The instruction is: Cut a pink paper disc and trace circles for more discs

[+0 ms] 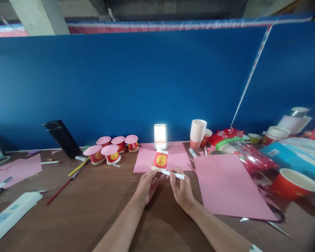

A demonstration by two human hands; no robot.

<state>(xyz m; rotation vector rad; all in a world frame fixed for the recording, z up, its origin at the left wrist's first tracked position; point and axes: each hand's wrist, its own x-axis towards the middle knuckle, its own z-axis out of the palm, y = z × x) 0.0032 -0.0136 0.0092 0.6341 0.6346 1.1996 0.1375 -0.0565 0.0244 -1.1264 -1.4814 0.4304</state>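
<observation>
Red paper cup with a gold emblem is held upside down just above the wooden table, pinched at its rim by the left hand, fingers closed on it. Right hand is wrapped around a white pen, whose tip sits right at the cup's rim. Behind the cup lies a pink paper sheet, and a bigger pink sheet is off to the right with scissors poking out near its corner. Five more upturned cups with pink tops are grouped to the left, a white cup stack stands by the blue wall, and an open red cup lies far right.
</observation>
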